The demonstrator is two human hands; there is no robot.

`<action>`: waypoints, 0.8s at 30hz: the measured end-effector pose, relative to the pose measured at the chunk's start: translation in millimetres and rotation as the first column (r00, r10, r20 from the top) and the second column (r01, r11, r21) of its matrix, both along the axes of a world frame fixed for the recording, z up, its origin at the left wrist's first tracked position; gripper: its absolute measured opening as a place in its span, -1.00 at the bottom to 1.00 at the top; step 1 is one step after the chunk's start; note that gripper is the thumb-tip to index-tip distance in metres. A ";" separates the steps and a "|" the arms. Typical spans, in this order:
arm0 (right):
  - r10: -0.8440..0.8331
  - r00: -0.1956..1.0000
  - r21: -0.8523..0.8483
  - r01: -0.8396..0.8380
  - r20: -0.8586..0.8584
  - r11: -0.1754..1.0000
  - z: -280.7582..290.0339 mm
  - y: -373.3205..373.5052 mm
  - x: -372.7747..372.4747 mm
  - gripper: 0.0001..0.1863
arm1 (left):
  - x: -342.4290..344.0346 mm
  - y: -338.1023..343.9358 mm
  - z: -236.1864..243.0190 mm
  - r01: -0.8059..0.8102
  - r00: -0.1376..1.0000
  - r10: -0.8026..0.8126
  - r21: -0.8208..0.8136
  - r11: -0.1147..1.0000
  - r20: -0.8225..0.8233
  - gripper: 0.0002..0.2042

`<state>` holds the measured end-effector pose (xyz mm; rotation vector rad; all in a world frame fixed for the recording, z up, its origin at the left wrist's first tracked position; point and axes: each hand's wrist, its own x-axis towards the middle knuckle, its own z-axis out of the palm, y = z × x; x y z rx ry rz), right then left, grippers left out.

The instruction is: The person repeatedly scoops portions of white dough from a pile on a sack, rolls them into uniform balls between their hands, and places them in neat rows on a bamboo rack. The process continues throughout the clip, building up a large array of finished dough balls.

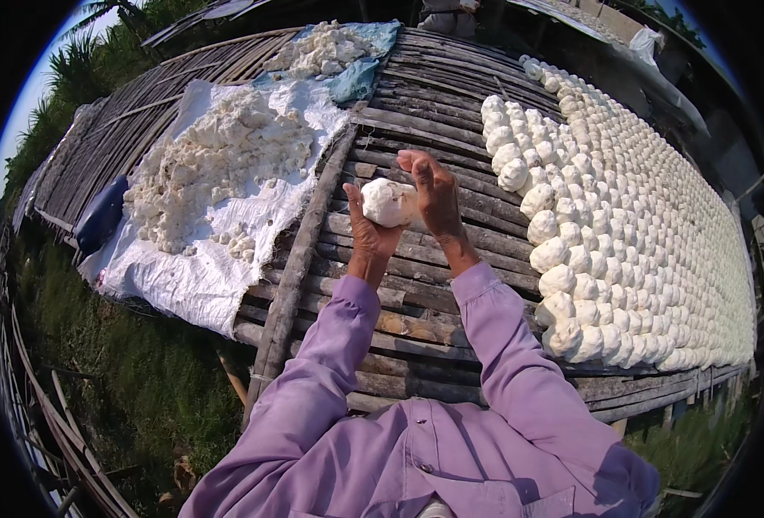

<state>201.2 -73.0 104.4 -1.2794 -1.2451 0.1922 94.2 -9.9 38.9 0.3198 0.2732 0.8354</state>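
A rounded white lump of crumbly, dough-like stuff [388, 203] rests in my left hand [370, 237], whose thumb stands up along its left side. My right hand [438, 197] is raised on the lump's right side, fingers stretched and slightly curved. Its palm edge is close to the lump; I cannot tell whether they touch. Both hands are over a platform of bamboo slats [412, 298]. To the left, a loose crumbled heap of similar white stuff [226, 147] lies on a white woven sheet [192, 289]. Rows of shaped white lumps [606, 250] cover the right side.
A smaller white heap [326, 47] lies on a blue sheet [356, 79] at the far end. A thick pole [300, 250] runs along the platform left of my hands. A dark blue object [101, 216] sits by the left edge. Another person [448, 19] is partly visible at the top.
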 end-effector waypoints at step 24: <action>0.094 0.827 0.000 -0.112 -0.555 0.994 -55.4 113.8 81.8 -0.42 | 54.7 97.0 -17.9 0.272 0.934 -0.246 0.068 0.960 -0.260 0.09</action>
